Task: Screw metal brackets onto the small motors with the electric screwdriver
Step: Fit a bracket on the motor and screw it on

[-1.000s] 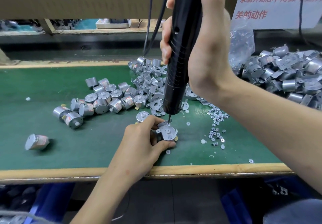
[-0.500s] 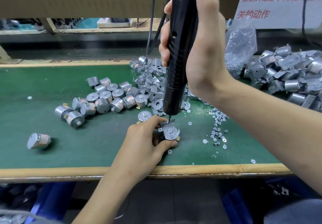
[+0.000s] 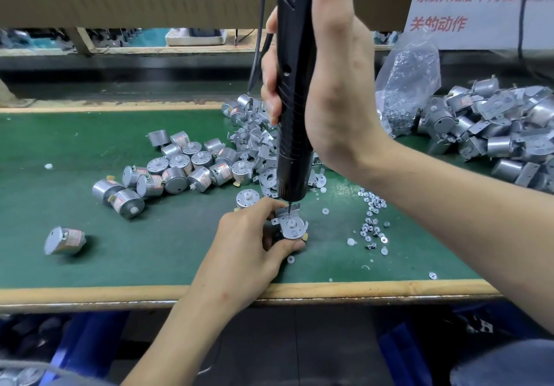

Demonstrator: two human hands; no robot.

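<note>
- While a screw is being driven, the small motor is pinned to the green tabletop (image 3: 150, 250) by the left hand (image 3: 248, 241). Thumb and fingers are curled round its body, probably so that it cannot spin with the bit.
- The metal bracket (image 3: 290, 227) is laid flat on the motor's top face, just right of frame centre, near the tabletop's front edge. The motor body is almost wholly covered by bracket and fingers.
- The electric screwdriver (image 3: 292, 115) is gripped in the right hand (image 3: 335, 85), which is wrapped round the black barrel, presumably so that pressure is sent straight down.
- Its long axis is held close to upright, with the bit (image 3: 289, 210) pointed down at the bracket's far edge, beside a raised tab. Whether the bit is seated in a screw head cannot be told.
- The motor's own axis is set upright, its central boss turned upward.
- Bare motors (image 3: 186, 169) are heaped left of centre and screws (image 3: 371, 220) are scattered to the right, apparently within easy reach.
</note>
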